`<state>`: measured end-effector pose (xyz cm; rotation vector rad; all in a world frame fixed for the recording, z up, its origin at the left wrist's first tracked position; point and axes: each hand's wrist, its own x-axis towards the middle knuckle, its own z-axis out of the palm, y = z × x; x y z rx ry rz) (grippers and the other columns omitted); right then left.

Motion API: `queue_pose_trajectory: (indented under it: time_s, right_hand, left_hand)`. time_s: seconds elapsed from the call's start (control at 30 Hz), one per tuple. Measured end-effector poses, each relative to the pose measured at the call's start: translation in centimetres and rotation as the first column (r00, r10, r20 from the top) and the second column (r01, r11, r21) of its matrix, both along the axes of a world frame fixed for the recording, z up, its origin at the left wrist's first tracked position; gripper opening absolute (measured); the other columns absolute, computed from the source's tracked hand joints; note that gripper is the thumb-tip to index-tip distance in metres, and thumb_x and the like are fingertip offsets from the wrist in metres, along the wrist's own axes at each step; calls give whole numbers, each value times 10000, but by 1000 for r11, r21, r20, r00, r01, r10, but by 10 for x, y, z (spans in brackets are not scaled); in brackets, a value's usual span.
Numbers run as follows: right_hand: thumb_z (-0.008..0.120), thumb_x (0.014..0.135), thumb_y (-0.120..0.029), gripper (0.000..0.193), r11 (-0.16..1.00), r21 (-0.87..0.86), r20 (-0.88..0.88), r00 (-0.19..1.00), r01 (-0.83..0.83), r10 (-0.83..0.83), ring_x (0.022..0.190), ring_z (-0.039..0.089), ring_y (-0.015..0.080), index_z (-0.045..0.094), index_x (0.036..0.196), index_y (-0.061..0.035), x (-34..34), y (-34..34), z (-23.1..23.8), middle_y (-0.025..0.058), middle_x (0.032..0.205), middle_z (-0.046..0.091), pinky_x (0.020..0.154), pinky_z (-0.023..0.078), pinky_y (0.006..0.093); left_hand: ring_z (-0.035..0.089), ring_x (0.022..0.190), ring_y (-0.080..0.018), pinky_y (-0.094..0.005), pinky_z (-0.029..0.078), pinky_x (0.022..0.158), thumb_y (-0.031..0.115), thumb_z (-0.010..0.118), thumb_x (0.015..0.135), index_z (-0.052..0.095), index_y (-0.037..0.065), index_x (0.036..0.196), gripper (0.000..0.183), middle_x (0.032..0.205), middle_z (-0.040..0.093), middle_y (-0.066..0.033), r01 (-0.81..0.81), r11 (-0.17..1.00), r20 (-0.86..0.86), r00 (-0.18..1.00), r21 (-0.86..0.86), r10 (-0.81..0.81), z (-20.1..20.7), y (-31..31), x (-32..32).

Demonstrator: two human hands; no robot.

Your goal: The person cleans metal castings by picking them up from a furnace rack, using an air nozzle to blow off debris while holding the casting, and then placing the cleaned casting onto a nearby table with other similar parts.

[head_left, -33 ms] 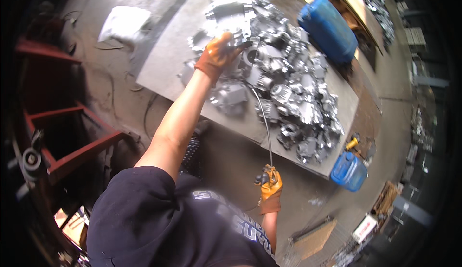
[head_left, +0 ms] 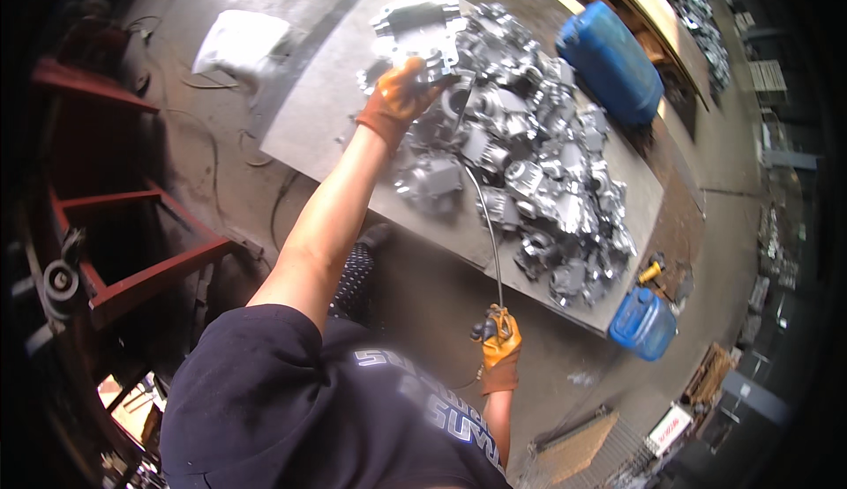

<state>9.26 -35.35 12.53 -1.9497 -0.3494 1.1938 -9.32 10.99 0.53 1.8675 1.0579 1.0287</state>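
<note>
My left hand (head_left: pixel 401 97), in an orange work glove, reaches over the table and grips a shiny silver metal casting (head_left: pixel 418 30) by its near edge. In a similar glove, my right hand (head_left: pixel 500 339) is closed on the dark handle of an air blow gun. Its long, thin, bent tube (head_left: pixel 492 233) runs up over the table edge toward the held casting. Where the tube's tip ends is hard to make out among the metal. Close to the right of my left hand lies a heap of similar silver castings (head_left: pixel 529 145), with several more (head_left: pixel 430 179) just below it.
The castings lie on a grey metal table (head_left: pixel 309 119). A big blue canister (head_left: pixel 610 64) stands beyond its right side, and a smaller blue one (head_left: pixel 644 323) by the near right corner. To the left are a red metal frame (head_left: pixel 159 268), a white bundle (head_left: pixel 240 44) and cables.
The table and surroundings have shifted slightly right and down in the picture. Both hands keep hold of the same things.
</note>
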Motion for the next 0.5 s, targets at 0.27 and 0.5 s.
queue_pose_trajectory:
  time_s: [0.27, 0.5]
  right_hand:
    - [613, 955, -149, 249, 936, 68, 186, 926, -345, 328, 767, 598, 101, 604, 1163, -11, -19, 24, -1, 6, 895, 612, 676, 518, 263]
    - [619, 954, -177, 275, 949, -34, 129, 940, -315, 316, 676, 629, 144, 603, 1159, 7, -43, 73, 1, 55, 875, 630, 608, 536, 290]
  left_hand:
    - [650, 903, -168, -307, 531, 788, 140, 759, 813, 623, 49, 1048, 286, 973, 682, -52, -261, 878, 455, 775, -401, 438, -60, 58, -128]
    - [666, 978, -277, -346, 535, 833, 281, 789, 792, 633, 72, 1115, 415, 1009, 705, -126, -657, 663, -60, 725, -358, 686, -218, 114, -176]
